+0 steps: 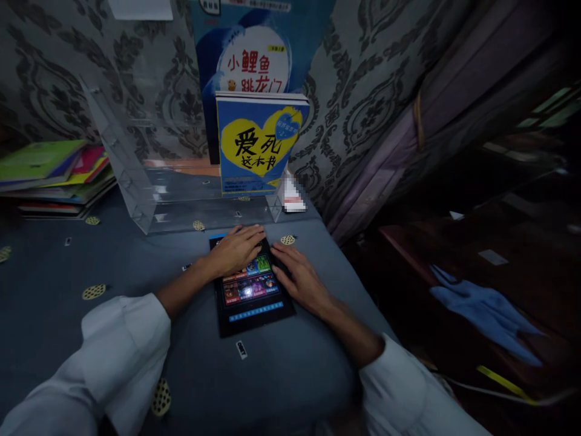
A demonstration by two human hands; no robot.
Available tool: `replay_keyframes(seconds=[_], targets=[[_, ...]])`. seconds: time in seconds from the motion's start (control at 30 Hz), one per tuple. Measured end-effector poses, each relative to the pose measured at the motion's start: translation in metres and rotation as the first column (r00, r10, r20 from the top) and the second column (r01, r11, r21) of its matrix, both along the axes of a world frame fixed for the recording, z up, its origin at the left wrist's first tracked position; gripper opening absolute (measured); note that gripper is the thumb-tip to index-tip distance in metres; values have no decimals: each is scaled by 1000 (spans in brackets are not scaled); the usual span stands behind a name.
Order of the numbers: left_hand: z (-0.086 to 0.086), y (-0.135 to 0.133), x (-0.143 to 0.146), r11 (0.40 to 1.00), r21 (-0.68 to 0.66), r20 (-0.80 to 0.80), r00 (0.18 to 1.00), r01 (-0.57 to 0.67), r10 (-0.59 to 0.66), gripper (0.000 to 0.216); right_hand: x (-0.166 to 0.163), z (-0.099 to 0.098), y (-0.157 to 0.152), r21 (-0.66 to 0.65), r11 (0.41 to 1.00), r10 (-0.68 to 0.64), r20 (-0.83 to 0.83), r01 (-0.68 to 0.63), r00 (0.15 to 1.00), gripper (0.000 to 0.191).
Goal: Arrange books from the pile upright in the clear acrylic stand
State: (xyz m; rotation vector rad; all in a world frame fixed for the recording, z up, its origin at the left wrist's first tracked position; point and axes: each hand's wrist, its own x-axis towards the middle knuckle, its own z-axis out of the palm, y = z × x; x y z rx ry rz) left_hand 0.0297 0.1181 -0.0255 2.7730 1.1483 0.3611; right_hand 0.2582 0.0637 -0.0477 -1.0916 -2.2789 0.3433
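Note:
A black book with colourful pictures on its cover (252,292) lies flat on the grey-blue cloth (136,266). My left hand (236,248) rests palm down on its upper part, fingers stretched out. My right hand (302,278) lies flat on the book's right edge, fingers extended along it. Just behind stands a clear acrylic book holder (136,175) with a blue book bearing a yellow heart (258,145) upright in it. A taller blue book (254,54) leans against the wall behind that.
A stack of colourful books (54,178) lies at the far left. The cloth-covered surface ends at the right, where a dark drop holds a blue cloth (485,309). Patterned wallpaper and a curtain (436,121) back the scene.

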Motion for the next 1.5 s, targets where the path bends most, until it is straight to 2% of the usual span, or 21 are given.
replay_keyframes(seconds=[0.2,0.43,0.67,0.87,1.17,1.5], targets=[[-3,-1,0,1000,29,-2,1000,-1,1,43,-1,3,-9,-4,1000,-21,63,22,998,43],[3,-4,-3,991,54,15,992,123,-124,38,-3,3,-8,1,1000,-24,73,24,997,42],[4,-8,-2,994,28,-9,995,104,-103,38,-3,6,-8,-13,1000,-23,93,25,995,43],[4,-8,-6,994,-11,-6,994,110,-110,40,-1,7,-17,-27,999,-18,35,19,999,41],[12,-21,-18,968,-56,33,970,243,-241,40,5,7,-31,-20,1000,-13,-27,13,1000,38],[14,-24,-15,968,-82,30,971,238,-237,40,7,9,-34,-32,999,-11,-26,10,1000,39]])
